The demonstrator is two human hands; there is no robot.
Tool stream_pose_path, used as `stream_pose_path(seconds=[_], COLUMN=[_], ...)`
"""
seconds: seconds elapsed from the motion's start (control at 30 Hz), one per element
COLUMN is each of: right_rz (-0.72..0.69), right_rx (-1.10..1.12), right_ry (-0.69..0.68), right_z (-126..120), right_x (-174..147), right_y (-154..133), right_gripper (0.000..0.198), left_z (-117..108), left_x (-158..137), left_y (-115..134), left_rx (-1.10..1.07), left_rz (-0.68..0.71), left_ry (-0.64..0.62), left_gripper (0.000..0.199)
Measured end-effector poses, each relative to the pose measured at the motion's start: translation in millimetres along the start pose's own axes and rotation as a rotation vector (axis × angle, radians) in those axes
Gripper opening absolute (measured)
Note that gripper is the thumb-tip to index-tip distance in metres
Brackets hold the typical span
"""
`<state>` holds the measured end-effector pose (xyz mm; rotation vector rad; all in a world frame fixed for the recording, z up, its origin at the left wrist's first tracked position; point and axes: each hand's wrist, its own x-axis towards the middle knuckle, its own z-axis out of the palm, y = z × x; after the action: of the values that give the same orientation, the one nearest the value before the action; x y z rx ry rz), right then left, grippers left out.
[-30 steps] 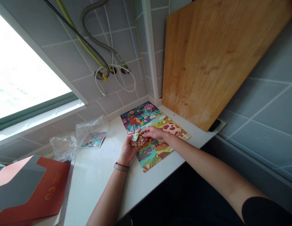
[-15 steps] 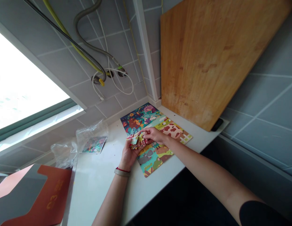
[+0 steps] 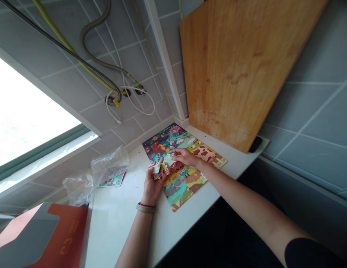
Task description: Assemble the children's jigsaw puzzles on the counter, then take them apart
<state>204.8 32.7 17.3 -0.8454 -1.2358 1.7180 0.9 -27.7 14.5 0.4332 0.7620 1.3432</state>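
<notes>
My left hand (image 3: 153,189) is palm up and closed around a loose heap of colourful puzzle pieces (image 3: 160,170). Just right of it, my right hand (image 3: 187,158) pinches a pale green and red puzzle piece (image 3: 170,160), apart from the heap. Both hands are above brightly printed picture puzzles on the white counter. A dark blue forest picture (image 3: 158,143) lies toward the corner. Nearer to me is a lighter farm picture with a spotted cow (image 3: 205,153) and a grey animal (image 3: 174,188). My hands cover part of the middle.
On the white counter (image 3: 114,223), a small printed card (image 3: 113,176) lies by a clear plastic bag (image 3: 78,188). An orange and grey box (image 3: 61,234) stands at lower left. A large wooden board (image 3: 229,74) leans on the right wall. Hoses (image 3: 78,59) hang at upper left.
My right hand has drawn away from the heap in my left hand, with a puzzle piece in its fingers. The whole view has shifted slightly.
</notes>
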Motion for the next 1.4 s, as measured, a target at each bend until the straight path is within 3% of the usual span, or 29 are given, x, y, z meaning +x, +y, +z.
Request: stream_pose_path(seconds=[0.1, 0.2, 0.37, 0.57, 0.77, 0.93, 1.17, 1.4], right_rz=[-0.104, -0.12, -0.143, -0.208, -0.196, -0.23, -0.279, -0.278], right_rx=[-0.184, -0.297, -0.49, -0.765, -0.865, -0.968, -1.128, -1.193], right_ry=[0.112, 0.21, 0.27, 0.27, 0.279, 0.272, 0.277, 0.293], right_z=[-5, -15, -24, -22, -29, -25, -20, -19], right_x=[11, 31, 56, 51, 51, 45, 41, 42], right_y=[-2, -9, -12, 5, 9, 7, 6, 9], right_gripper=[0.021, 0.011, 0.008, 0.013, 0.012, 0.025, 0.005, 0.011], left_z=[1, 1, 1, 1, 1, 5, 3, -2], left_x=[0, 2, 4, 4, 3, 1, 3, 4], left_y=[-1, -2, -3, -4, -3, -3, -3, -4], left_rx=[-0.004, -0.012, -0.049, 0.002, 0.02, 0.023, 0.016, 0.02], left_rz=[0.013, 0.042, -0.006, 0.017, 0.055, 0.057, 0.034, 0.041], left_ry=[0.01, 0.046, 0.064, 0.125, 0.128, 0.136, 0.126, 0.118], left_gripper=[0.018, 0.02, 0.022, 0.017, 0.015, 0.016, 0.017, 0.016])
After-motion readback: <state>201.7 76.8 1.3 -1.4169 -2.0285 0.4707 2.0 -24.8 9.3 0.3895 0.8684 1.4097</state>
